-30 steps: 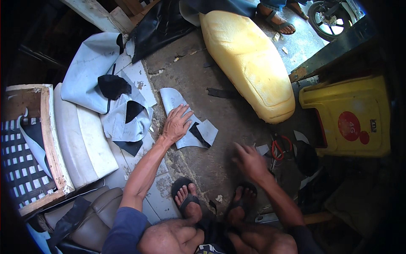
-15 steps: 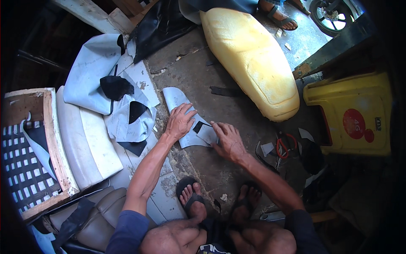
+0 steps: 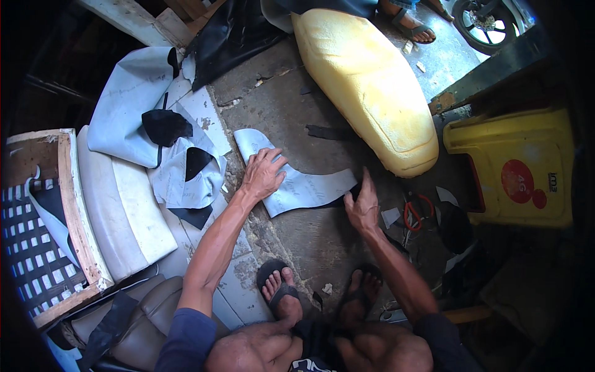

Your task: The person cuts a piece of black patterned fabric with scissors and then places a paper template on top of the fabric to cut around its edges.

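A curved, cut piece of synthetic leather [image 3: 313,188] lies spread on the floor, its pale grey backing up; a dark strip shows along its lower right edge. My left hand [image 3: 263,175] rests on its left part with the fingers laid over the sheet. At its right end is my right hand [image 3: 364,201], fingers stretched out and thumb apart, by the edge. Whether the thumb touches the sheet I cannot tell. Up and right of the piece lies a large yellow foam seat pad [image 3: 365,87].
Orange-handled scissors [image 3: 419,212] lie right of my right hand among scraps. A yellow plastic panel [image 3: 514,167] stands farther right. At left are pale leather offcuts [image 3: 127,111], a white cushion [image 3: 121,198] and a wooden frame [image 3: 77,204] with webbing. Another person's sandalled foot [image 3: 416,30] is at the top.
The right end of the leather piece, folded over before, now lies unfolded to the right. My right hand has moved right with its edge; my left hand stays nearly in place.
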{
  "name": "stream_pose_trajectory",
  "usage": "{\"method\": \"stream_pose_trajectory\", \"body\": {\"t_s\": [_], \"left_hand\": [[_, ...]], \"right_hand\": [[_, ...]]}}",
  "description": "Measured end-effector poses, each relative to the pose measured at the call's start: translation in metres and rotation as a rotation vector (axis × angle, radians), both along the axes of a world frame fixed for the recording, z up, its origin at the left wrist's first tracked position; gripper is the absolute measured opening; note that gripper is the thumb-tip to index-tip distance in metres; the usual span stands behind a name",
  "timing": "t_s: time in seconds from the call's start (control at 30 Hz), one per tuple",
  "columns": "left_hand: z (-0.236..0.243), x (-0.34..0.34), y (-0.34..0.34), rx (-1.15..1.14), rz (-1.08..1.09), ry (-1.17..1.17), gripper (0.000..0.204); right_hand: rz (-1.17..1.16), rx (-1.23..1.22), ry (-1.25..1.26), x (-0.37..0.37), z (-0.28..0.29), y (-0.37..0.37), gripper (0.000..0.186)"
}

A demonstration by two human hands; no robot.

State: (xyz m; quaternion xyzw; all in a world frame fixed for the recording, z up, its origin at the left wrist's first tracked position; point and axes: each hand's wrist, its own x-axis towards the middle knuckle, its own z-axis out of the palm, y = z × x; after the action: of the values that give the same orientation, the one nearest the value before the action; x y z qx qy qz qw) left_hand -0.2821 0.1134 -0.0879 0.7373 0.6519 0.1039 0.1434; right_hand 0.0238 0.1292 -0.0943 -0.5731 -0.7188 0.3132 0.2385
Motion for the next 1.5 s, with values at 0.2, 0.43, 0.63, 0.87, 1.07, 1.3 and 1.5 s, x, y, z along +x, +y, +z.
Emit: {"method": "stream_pose_trajectory", "body": {"t_s": [0.2, 0.43, 0.63, 0.87, 1.07, 1.3, 1.5], "left_hand": [[0.004, -0.004, 0.003, -0.025, -0.027, -0.021, 0.036], [0.006, -0.003, 0.008, -0.03, -0.053, -0.019, 0.037], [0.006, -0.008, 0.011, -0.053, -0.08, -0.026, 0.037], [0.006, -0.011, 0.012, -0.048, -0.092, -0.03, 0.036], [0.005, -0.01, 0.012, -0.05, -0.089, -0.034, 0.036], [0.006, -0.013, 0.018, -0.024, -0.145, -0.034, 0.033], [0.003, 0.026, 0.001, 0.066, -0.259, -0.001, 0.037]], "right_hand": [[-0.095, -0.162, -0.026, -0.005, 0.009, 0.009, 0.065], [-0.116, -0.173, -0.086, -0.001, 0.006, 0.014, 0.035], [-0.206, -0.313, 0.056, 0.007, 0.001, 0.009, 0.03], [-0.172, -0.252, -0.023, 0.009, -0.006, 0.009, 0.026], [-0.143, -0.218, -0.046, 0.008, -0.006, 0.006, 0.025], [-0.129, -0.175, -0.02, 0.012, -0.014, 0.006, 0.022], [-0.095, -0.124, -0.074, 0.011, -0.012, 0.005, 0.022]]}}
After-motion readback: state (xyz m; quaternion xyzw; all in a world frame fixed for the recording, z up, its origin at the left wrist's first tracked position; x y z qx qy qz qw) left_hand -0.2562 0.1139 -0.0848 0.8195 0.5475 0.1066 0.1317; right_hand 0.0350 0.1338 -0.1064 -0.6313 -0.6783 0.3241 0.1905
